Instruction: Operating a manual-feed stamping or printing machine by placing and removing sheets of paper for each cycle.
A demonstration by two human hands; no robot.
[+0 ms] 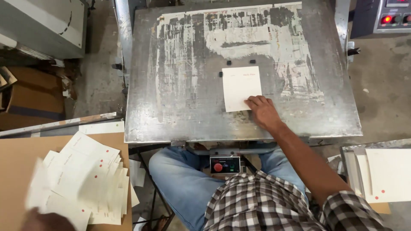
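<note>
A cream paper sheet (241, 87) with faint red print lies flat on a worn metal press plate (180, 98), set against small black stops at its top and left. My right hand (264, 112) rests fingers-down on the sheet's lower right corner. My left hand (45, 220) is at the bottom left edge, blurred, touching a loose fanned pile of similar cream sheets (83, 179) with red dots on a brown board (17, 171). Whether it grips a sheet is unclear.
A stack of cream sheets (385, 175) sits in a tray at the right. A small control box with a red button (224, 164) hangs under the plate's front edge. A panel with red lights (387, 17) is top right. Cardboard boxes (34, 98) stand at left.
</note>
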